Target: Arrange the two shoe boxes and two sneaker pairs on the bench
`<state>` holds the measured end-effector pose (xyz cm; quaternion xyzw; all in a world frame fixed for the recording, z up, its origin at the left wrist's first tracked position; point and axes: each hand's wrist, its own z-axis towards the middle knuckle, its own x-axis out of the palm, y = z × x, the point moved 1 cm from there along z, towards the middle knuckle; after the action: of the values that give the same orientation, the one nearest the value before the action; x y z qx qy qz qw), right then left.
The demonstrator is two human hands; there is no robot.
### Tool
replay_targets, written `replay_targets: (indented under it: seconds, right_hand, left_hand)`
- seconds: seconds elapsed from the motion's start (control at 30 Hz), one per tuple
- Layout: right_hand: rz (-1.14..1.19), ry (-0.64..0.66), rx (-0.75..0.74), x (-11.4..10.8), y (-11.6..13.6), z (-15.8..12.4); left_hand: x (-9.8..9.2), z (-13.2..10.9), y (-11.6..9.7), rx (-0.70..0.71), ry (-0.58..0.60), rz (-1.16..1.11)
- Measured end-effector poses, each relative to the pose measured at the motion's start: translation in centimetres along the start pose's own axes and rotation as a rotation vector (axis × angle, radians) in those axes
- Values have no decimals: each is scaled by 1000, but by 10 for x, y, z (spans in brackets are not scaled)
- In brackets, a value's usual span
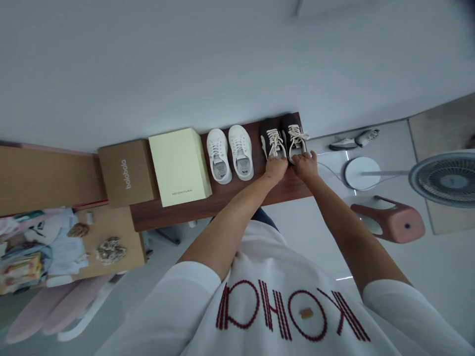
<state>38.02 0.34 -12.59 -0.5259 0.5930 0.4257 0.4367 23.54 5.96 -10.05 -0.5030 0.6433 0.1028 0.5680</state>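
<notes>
A person's left hand (276, 169) and right hand (306, 166) each close around a heel of the black sneakers (272, 142), which stand at the right end of a dark wooden shelf (222, 202). Further left along it sit white sneakers (218, 155), a pale yellow box (180, 165) and a brown box (128, 173).

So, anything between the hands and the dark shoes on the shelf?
Nothing visible. The left hand and right hand touch the heels of the dark shoes on the shelf; the white shoes sit apart to their left.
</notes>
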Motion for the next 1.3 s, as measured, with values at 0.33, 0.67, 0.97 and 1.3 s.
replay_targets:
  seconds: [0.33, 0.67, 0.97, 1.3]
  right_hand:
    - [51, -130, 61, -26, 14, -8]
    - [123, -291, -12, -61, 57, -27]
    - [208, -182, -203, -60, 146, -42]
    - [369, 204, -379, -37, 224, -70]
  left_hand:
    - [-32, -13, -1, 74, -27, 122]
    - [-83, -69, 35, -33, -127, 55]
    - [-62, -184, 117, -269, -208, -87]
    - [-2, -334, 199, -754, -379, -645]
